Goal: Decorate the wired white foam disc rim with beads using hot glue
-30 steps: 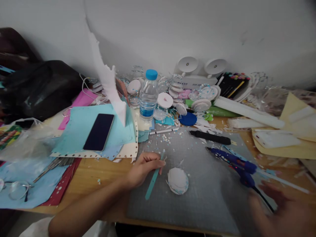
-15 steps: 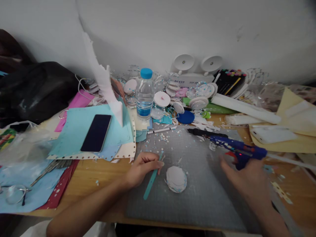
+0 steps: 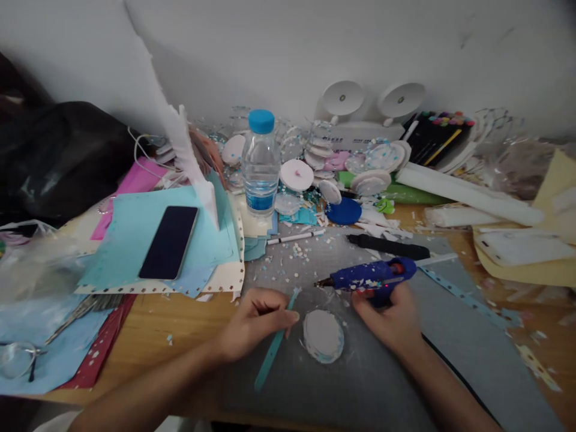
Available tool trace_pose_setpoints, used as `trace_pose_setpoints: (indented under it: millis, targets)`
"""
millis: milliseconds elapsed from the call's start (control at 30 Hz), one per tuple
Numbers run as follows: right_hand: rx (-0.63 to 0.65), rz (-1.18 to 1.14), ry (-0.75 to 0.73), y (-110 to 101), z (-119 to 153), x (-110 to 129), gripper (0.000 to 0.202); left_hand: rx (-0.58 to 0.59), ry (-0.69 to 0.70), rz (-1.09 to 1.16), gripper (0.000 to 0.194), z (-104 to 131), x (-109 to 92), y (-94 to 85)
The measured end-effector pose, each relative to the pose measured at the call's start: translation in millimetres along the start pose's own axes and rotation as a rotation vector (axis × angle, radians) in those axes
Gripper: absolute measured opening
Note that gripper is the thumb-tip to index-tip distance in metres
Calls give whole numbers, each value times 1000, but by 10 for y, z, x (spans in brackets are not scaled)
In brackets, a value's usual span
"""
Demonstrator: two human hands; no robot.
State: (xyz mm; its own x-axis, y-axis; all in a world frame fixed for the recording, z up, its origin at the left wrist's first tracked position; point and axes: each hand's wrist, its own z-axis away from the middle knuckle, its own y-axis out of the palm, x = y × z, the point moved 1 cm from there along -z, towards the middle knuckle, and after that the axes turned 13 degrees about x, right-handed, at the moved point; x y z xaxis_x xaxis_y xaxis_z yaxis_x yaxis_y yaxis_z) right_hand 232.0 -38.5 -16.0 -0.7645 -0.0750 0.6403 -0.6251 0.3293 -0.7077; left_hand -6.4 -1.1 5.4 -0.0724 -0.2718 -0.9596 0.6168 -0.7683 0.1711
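My left hand (image 3: 265, 318) pinches a narrow teal paper strip (image 3: 269, 362) near its upper end, the rest slanting down toward me over the grey cutting mat (image 3: 373, 384). In my right hand (image 3: 391, 321) is a blue glue gun (image 3: 369, 277), gripped by its handle, its dark nozzle pointing left. A white glue stick (image 3: 436, 260) sticks out of its back end. Between my hands a round white paper disc (image 3: 323, 336) with bluish bits round its edge lies on the mat. The nozzle is above the disc's far side, apart from it.
Behind the mat stand a water bottle (image 3: 261, 165) and a heap of white discs (image 3: 297, 175). A black pen-like tool (image 3: 389, 246) lies at the mat's far edge. On the left, a phone (image 3: 169, 242) rests on teal paper (image 3: 117, 240). Paper scraps (image 3: 299, 249) litter the mat.
My right hand has brought the glue gun left, from the mat's right side to near the disc. My left hand still pinches the strip. The view has shifted slightly.
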Motion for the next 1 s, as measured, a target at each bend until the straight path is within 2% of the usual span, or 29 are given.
trace_pose_setpoints:
  millis: [200, 400, 600, 1000]
  targets:
    - [23, 71, -96, -45, 11, 45, 15, 66, -54, -24, 42, 16, -55, 32]
    - [53, 101, -145, -54, 18, 76, 17, 75, -74, -34, 42, -4, -54, 53]
    - [74, 104, -104, -56, 16, 67, 20, 62, -61, -68, 44, -7, -53, 62]
    - [76, 133, -125, -64, 9, 70, 20, 82, -22, -125, 48, -5, -76, 68]
